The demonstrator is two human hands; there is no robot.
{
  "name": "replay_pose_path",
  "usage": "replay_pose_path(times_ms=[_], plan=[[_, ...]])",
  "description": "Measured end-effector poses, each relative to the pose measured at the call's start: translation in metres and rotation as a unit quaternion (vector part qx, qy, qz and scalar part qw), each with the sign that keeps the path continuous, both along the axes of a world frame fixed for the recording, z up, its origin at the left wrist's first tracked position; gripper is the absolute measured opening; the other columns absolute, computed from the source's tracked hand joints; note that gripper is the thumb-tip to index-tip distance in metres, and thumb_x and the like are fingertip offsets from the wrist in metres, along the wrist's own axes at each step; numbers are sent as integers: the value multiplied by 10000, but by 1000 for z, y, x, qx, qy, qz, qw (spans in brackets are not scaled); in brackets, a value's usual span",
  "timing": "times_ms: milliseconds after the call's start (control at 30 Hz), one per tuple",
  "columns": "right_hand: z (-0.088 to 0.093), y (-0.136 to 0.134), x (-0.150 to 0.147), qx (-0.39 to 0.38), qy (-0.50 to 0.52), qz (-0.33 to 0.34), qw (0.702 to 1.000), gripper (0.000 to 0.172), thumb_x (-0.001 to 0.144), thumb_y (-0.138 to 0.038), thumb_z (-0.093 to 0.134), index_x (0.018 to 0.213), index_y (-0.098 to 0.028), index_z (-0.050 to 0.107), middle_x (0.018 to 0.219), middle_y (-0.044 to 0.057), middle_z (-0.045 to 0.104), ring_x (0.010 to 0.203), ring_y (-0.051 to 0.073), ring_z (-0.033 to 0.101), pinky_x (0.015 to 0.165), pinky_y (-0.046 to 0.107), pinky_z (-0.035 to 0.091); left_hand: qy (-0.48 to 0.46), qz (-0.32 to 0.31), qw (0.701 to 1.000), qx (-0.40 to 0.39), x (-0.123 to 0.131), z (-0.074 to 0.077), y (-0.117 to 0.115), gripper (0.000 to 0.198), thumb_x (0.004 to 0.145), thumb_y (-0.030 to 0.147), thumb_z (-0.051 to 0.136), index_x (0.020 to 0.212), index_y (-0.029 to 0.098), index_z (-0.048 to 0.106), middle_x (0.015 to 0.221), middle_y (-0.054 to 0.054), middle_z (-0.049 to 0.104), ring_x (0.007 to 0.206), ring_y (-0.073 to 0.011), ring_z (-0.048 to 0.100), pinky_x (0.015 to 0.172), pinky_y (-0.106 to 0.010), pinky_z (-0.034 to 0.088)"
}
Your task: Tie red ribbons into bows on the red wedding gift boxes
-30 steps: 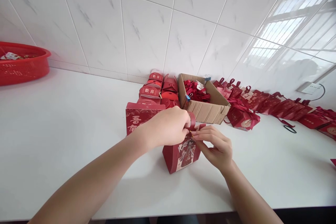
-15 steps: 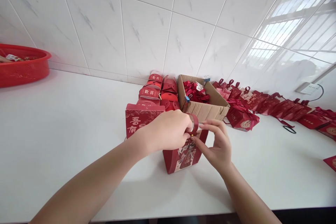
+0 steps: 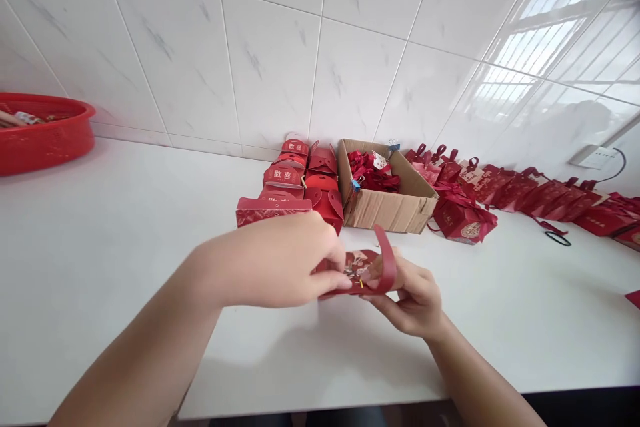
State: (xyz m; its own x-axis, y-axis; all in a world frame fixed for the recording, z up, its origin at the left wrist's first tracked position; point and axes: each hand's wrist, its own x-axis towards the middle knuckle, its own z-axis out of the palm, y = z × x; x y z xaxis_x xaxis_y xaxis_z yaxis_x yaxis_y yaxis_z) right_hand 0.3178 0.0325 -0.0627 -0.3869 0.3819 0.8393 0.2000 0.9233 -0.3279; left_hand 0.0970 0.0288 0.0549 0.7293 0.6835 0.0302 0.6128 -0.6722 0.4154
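Between my hands is a red gift box [image 3: 359,261], tipped so that its upper end faces me, a printed picture on it. A red strap handle [image 3: 386,263] stands up from it in a curve, and a small yellow fastener [image 3: 361,283] sticks out near the strap's base. My left hand [image 3: 305,263] is closed on the box's left side, thumb at the edge by the fastener. From the right, my right hand [image 3: 413,293] grips the box, with fingers behind the strap and thumb underneath. My left hand covers part of the box.
Behind my left hand stands another red box [image 3: 273,208], beside rows of small red boxes [image 3: 285,177]. A cardboard box [image 3: 390,210] holds red ribbons. Finished-looking red bags [image 3: 500,190] line the wall at right, near a black ring [image 3: 557,238]. A red basket [image 3: 45,133] is far left.
The gift box has tipped over from upright, its top turning toward me. My left hand has moved lower and left along it; my right hand now reaches behind the strap.
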Motion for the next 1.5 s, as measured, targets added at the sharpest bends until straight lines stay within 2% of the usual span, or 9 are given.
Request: replay_pose_path(times_ms=[133, 267, 333, 433, 567, 667, 833, 1100, 1500], plan=[[1, 0, -2, 66, 7, 3, 998, 255, 744, -23, 618, 922, -204, 592, 741, 38, 648, 680, 189, 651, 611, 357, 502, -42, 38, 993, 104, 2, 6, -8, 130, 826, 158, 530, 903, 219, 615, 858, 16, 632, 670, -102, 558, 539, -208, 374], [3, -4, -4, 50, 2, 4, 999, 253, 743, -17, 611, 903, -210, 575, 743, 23, 637, 639, 162, 630, 591, 332, 511, -108, -59, 970, 208, 23, -5, -8, 474, 852, 73, 487, 1266, 304, 478, 1195, -49, 507, 957, -146, 552, 656, -208, 433], [5, -7, -5, 48, -13, -22, 999, 235, 750, -27, 590, 870, -226, 560, 739, 12, 626, 631, 155, 616, 564, 309, 511, -126, -115, 957, 234, 30, -9, -7, 484, 874, 41, 439, 1250, 338, 512, 1262, -60, 460, 1063, -168, 511, 739, -233, 453], [8, -9, -7, 36, -28, -56, 997, 179, 773, -67, 547, 827, -238, 532, 690, 0, 596, 621, 166, 599, 579, 334, 512, -141, -177, 944, 240, 33, -9, -6, 370, 881, 37, 443, 995, 305, 671, 1224, -49, 508, 1046, -170, 501, 836, -275, 447], [8, -7, -9, 71, -3, -55, 996, 154, 780, -74, 540, 799, -226, 520, 685, 7, 581, 617, 162, 568, 556, 335, 464, -161, -183, 940, 240, 28, -3, -6, 319, 896, 105, 466, 744, 237, 713, 1001, -57, 612, 949, -161, 520, 840, -272, 437], [5, -4, -9, 93, 12, -41, 995, 201, 764, -26, 564, 822, -215, 530, 717, 4, 608, 603, 140, 571, 569, 322, 425, -140, -135, 958, 211, 22, -1, -1, 294, 895, 142, 479, 805, 238, 742, 902, -47, 649, 868, -155, 554, 763, -261, 443], [2, -2, -8, 97, 3, -55, 994, 218, 773, -32, 604, 869, -218, 544, 734, 9, 635, 622, 147, 612, 596, 325, 428, -88, -24, 994, 51, 17, -5, 12, 263, 811, 112, 521, 876, 216, 754, 804, 1, 717, 732, -126, 621, 639, -225, 453], [-1, 0, -8, 66, 23, -44, 997, 208, 773, -40, 611, 872, -217, 564, 710, 5, 624, 616, 151, 600, 595, 325, 426, -115, -29, 987, -112, 26, -13, 16, 279, 794, 96, 480, 879, 193, 727, 647, 4, 695, 527, -104, 614, 507, -197, 443], [-2, 0, -10, 18, 52, -60, 997, 158, 777, -70, 605, 811, -210, 541, 664, 1, 596, 564, 131, 552, 556, 293, 440, -116, -64, 989, -63, 24, -14, 13, 258, 785, 79, 518, 855, 204, 732, 776, 0, 691, 628, -102, 593, 559, -211, 428]])
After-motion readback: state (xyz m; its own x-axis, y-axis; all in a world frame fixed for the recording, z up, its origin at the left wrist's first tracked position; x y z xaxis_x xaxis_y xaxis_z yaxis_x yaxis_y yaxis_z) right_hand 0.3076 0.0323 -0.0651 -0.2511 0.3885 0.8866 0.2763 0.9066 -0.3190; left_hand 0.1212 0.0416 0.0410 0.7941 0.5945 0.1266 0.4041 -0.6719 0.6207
